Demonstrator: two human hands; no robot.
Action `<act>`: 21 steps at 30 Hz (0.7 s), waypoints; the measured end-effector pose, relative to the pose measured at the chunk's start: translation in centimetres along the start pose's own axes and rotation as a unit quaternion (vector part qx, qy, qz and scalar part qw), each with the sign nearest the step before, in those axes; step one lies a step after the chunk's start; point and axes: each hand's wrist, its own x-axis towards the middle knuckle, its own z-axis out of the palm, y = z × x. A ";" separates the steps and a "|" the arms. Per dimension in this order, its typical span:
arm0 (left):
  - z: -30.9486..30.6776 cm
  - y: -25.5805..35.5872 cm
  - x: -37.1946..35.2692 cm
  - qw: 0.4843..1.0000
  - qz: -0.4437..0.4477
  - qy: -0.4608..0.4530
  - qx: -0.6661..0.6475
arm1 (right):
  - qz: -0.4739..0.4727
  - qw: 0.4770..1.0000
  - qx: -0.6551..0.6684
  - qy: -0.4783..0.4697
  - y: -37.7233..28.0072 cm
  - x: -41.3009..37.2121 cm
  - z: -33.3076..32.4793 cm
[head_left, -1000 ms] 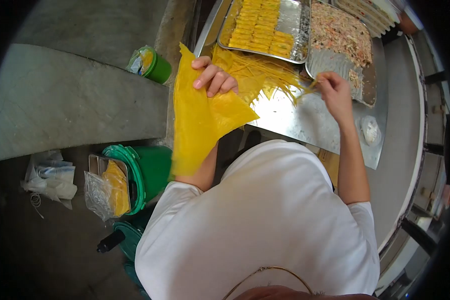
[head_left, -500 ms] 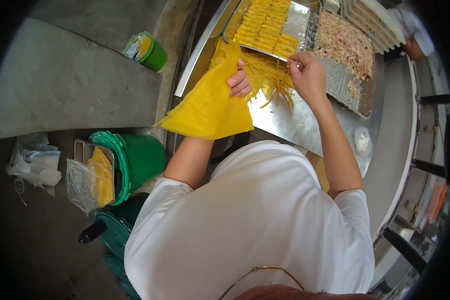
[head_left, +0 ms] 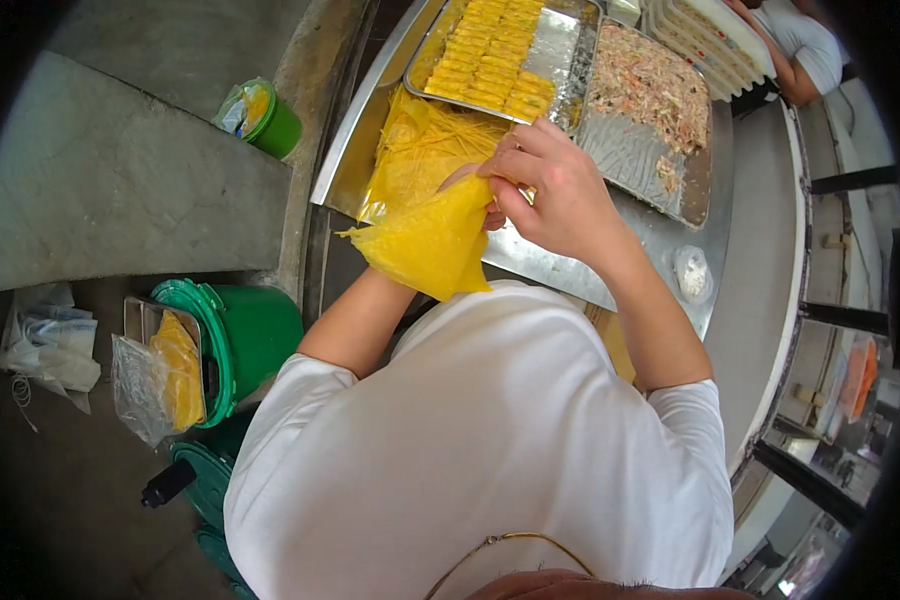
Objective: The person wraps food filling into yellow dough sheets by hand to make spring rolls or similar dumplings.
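Note:
A thin, floppy yellow sheet that looks like bean curd skin (head_left: 425,245) hangs over my left hand (head_left: 492,212), which grips it from behind; most of that hand is hidden. My right hand (head_left: 555,190) is closed, thumb and fingers pinching the sheet's upper right edge. Just beyond my hands, more yellow sheets and thin strips (head_left: 420,135) lie on the metal table (head_left: 610,265). Rows of yellow rolls (head_left: 485,60) fill much of a metal tray (head_left: 570,50) at the back.
A second tray (head_left: 620,155) holds chopped, pinkish filling (head_left: 650,85). Near it lies a small clear bag (head_left: 692,272) with white contents. Stacked white crates (head_left: 715,45) and another person (head_left: 805,50) are at upper right. Green buckets (head_left: 260,335) stand on the floor at left.
My right hand has moved left from the tray's edge onto the bean curd skin. The sheet is now gathered smaller and lower. The view has shifted slightly.

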 end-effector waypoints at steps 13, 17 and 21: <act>1.1 -3.0 -0.2 0.948 -0.106 0.095 0.286 | 0.022 0.982 0.037 -0.185 1.1 -1.0 -1.8; 1.9 -3.5 -1.0 0.969 -0.067 0.109 0.212 | 0.015 0.983 0.031 -0.180 0.7 -1.6 -1.4; 1.6 -3.7 -1.2 0.970 -0.065 0.110 0.206 | 0.002 0.985 0.020 -0.169 0.2 -2.0 -1.0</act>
